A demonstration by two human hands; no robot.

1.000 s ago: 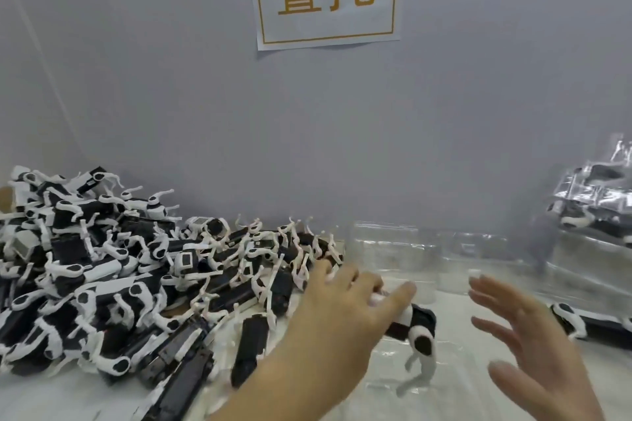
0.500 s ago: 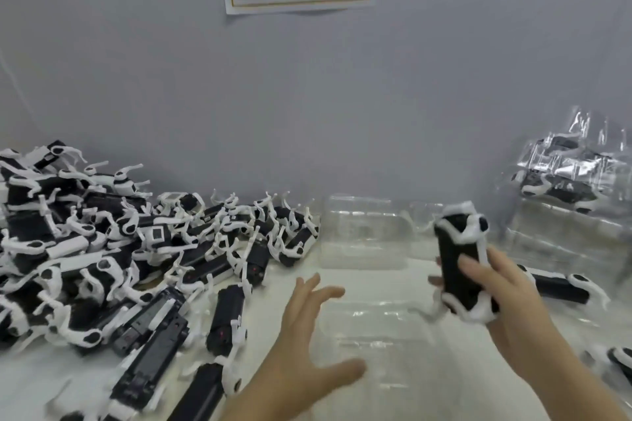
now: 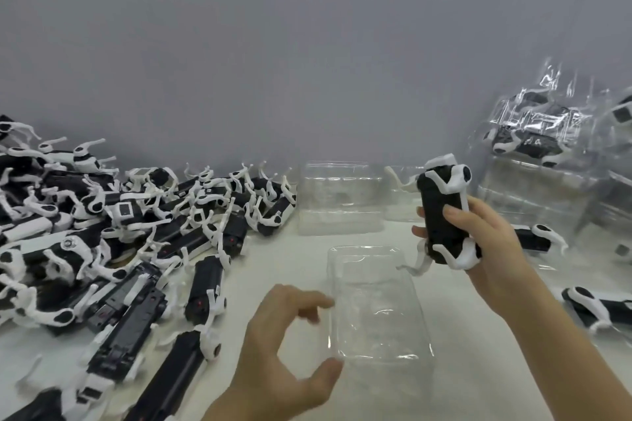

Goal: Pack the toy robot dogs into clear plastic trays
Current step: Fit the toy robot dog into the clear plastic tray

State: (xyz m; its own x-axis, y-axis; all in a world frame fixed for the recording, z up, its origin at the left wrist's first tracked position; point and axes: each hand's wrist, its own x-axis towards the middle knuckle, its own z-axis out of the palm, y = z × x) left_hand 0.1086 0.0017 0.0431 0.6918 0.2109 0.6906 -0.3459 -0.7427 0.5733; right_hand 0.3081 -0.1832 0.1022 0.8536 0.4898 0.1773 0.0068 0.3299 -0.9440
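Now right hand (image 3: 489,244) grips toy dog (image 3: 435,212), long axis vertical; left hand (image 3: 273,362) relaxed beside tray (image 3: 378,313).

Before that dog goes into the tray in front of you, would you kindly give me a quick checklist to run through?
1. Grip on the dog: the right hand holds the toy robot dog around its body. Ok.
2. Tray free: the near clear tray holds nothing. Ok.
3. Tray steadied: the left hand curls at its left rim, but contact is blurred. Cannot tell.
4. Dog over the tray: it is held on end by the tray's far right corner, not over it. Not ok.
5. Legs fit the tray's moulding: white legs stick out. Cannot tell.
6. Room around the tray: the pile of loose dogs lies apart from it. Ok.
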